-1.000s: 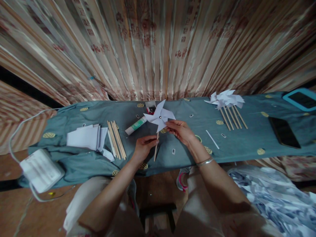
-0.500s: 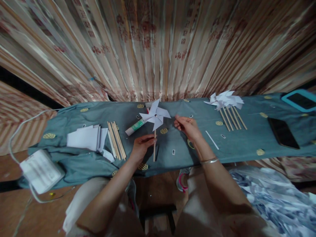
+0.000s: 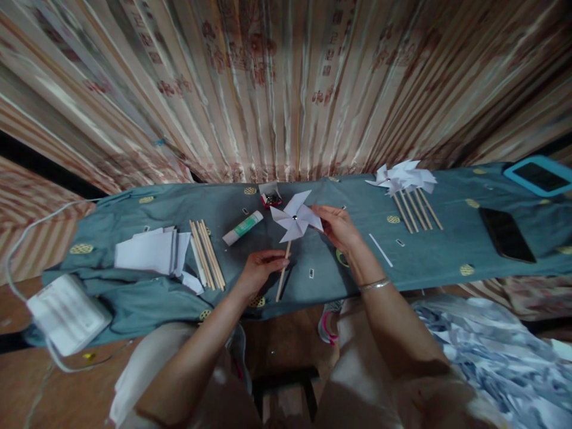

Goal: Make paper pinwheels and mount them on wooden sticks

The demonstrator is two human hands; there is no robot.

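A white paper pinwheel (image 3: 295, 218) with a shiny pin at its centre stands tilted on a wooden stick above the cloth. My left hand (image 3: 263, 269) pinches that stick partway down, between thumb and fingers. At the pinwheel's right side, my right hand (image 3: 336, 226) has its fingers closed at the edge of one blade. Behind the pinwheel is a small open red and white box (image 3: 270, 195) with shiny pins in it. A glue stick (image 3: 242, 228) with a green label lies to the left of the pinwheel.
Wooden sticks (image 3: 208, 255) and stacked white paper pieces (image 3: 145, 251) lie at left, near a white power box (image 3: 69, 314) with a cable. Several finished pinwheels (image 3: 409, 179) rest at right. Further right are a dark phone (image 3: 507, 235) and a blue-framed device (image 3: 540, 175). A paper strip (image 3: 381, 250) lies right of centre.
The pinwheel has tilted to the right and its blades have turned. My right hand has come to its right blade. The small pin box behind is now uncovered.
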